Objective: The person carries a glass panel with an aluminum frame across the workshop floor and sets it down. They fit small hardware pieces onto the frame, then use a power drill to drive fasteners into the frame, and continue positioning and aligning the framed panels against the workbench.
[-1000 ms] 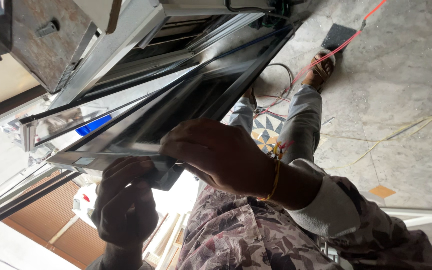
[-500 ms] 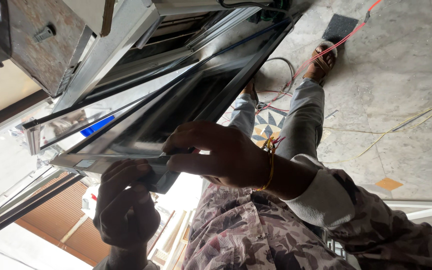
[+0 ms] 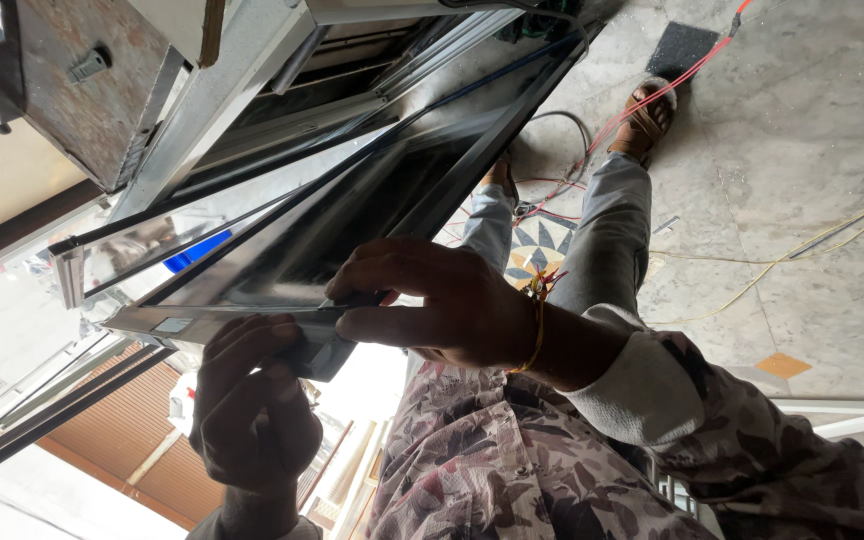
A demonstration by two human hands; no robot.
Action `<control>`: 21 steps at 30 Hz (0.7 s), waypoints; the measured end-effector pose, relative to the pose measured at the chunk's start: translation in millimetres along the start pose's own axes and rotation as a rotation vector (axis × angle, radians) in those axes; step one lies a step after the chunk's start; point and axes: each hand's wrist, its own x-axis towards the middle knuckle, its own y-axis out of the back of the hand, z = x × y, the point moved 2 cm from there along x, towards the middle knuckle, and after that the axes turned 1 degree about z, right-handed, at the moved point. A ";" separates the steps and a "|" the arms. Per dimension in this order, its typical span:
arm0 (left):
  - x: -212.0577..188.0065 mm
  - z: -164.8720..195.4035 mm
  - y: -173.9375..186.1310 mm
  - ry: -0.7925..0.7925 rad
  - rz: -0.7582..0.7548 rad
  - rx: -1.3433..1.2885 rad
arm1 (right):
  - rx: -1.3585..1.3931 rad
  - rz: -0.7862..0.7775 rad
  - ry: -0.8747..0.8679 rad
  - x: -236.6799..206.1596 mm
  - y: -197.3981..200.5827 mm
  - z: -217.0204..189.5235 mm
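A long dark metal window frame [image 3: 352, 215] with a glass pane slants from the upper right down to the lower left. My right hand [image 3: 432, 300], with a thin orange bangle at the wrist, comes in from the right. It clamps the frame's near end rail between fingers and thumb. My left hand [image 3: 252, 400] rises from the bottom left. It grips a dark corner piece [image 3: 317, 352] under the same end of the frame. The two hands almost touch.
Pale metal profiles [image 3: 222, 90] and a rough board [image 3: 62, 90] lie at the upper left behind the frame. My legs and sandalled feet [image 3: 642, 120] stand on a grey stone floor. Red [image 3: 652, 95] and yellow cables [image 3: 782, 260] run across it.
My right hand's fingers have closed lower over the frame's end rail. The left hand stays under the corner. The view has shifted slightly.
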 end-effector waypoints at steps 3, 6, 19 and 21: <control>0.7 -0.1 -0.8 0.006 0.013 -0.005 | 0.013 0.017 0.006 1.3 -1.0 0.4; 1.7 1.4 0.2 0.001 0.010 0.005 | 0.028 0.031 0.020 3.3 -1.1 0.6; 7.8 1.6 1.0 0.015 0.027 -0.009 | -0.026 0.019 0.006 11.3 9.4 -3.3; 8.0 1.6 1.5 0.026 0.028 -0.020 | -0.027 0.022 0.002 11.3 8.7 -3.4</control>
